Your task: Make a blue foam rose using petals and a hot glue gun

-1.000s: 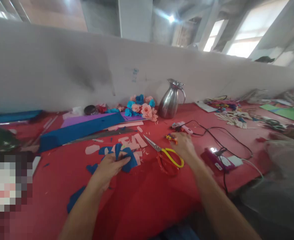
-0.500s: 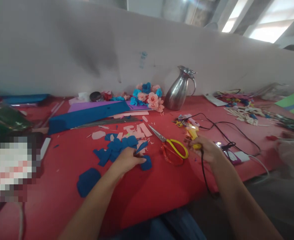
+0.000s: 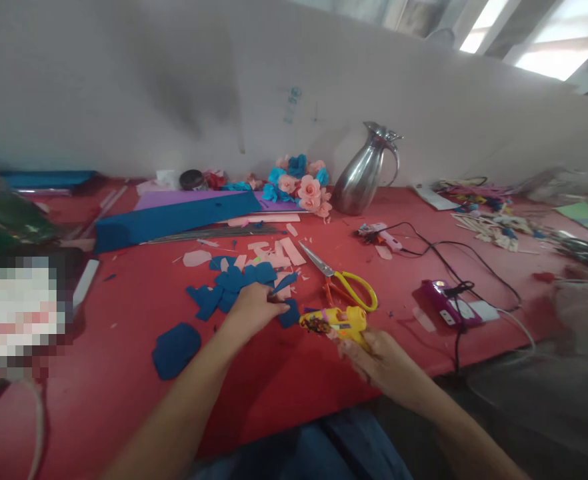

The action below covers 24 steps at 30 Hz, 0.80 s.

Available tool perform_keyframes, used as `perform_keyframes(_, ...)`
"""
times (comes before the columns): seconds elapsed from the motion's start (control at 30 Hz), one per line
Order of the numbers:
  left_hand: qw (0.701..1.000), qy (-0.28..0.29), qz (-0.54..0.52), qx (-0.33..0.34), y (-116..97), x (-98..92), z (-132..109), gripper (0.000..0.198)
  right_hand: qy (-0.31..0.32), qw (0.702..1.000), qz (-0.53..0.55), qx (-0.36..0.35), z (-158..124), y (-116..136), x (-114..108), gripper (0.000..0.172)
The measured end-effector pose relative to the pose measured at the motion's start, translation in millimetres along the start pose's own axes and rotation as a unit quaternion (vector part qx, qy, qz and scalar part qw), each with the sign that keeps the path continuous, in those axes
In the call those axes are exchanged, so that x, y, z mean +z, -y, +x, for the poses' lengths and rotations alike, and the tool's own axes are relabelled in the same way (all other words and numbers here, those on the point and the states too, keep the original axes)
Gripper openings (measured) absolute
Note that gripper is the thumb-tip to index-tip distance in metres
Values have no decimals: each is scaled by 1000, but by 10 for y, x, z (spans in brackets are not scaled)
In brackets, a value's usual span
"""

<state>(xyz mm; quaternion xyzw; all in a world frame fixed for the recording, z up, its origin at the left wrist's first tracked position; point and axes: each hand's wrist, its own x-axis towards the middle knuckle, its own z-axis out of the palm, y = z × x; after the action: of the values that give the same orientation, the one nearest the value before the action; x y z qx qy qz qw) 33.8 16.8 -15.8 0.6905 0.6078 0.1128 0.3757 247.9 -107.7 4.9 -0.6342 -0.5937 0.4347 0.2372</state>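
The person's right grip (image 3: 380, 359) was wrapped around the handle of a yellow glue gun (image 3: 341, 323). The gun's tip pointed away from the right grip, toward the left one. Holding it by the handle likely put the fingers safely behind the tip, which might have been hot.

The left grip (image 3: 253, 308) seemed to pinch a blue piece (image 3: 286, 284) between thumb and finger. The piece stuck out past the fingertips, maybe so that most of it was easy to get at. A flat bit (image 3: 289, 315) lay on the red surface (image 3: 284, 393) just by the left thumb. A blue pile (image 3: 231, 280) lay just past the left grip, probably so that each bit was close by.

The scissors (image 3: 327, 271) lay farther out than the right grip, perhaps to be near but out of the way. Pink scraps (image 3: 290, 252) lay beyond the left grip. Well past both grips, paper flowers (image 3: 308, 188) and a jug (image 3: 361, 175) stood by the wall (image 3: 174, 87), maybe to save room up front.
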Motion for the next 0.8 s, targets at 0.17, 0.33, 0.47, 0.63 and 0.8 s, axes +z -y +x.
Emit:
perform_keyframes(0.17, 1000, -6, 4, -4, -15, -3, -23, 13, -1, 999, -39, -23, 102, 52, 101, 38)
perform_keyframes(0.33, 1000, 0, 16, 6, -23, -17, -31, 12, 4, 998, -59, -13, 120, 50, 100, 34)
perform_keyframes(0.47, 999, 10, 28, 17, -39, -40, -39, 10, 5, 998, -68, -3, 105, 52, 82, 32)
perform_keyframes(0.63, 1000, -1, -1, 30, -33, -46, -46, 11, -14, 998, -69, -7, 105, 38, 76, 29)
perform_keyframes(0.8, 999, -7, -34, 29, -2, -25, -27, 18, -41, 997, -70, -6, 111, -30, 87, 27)
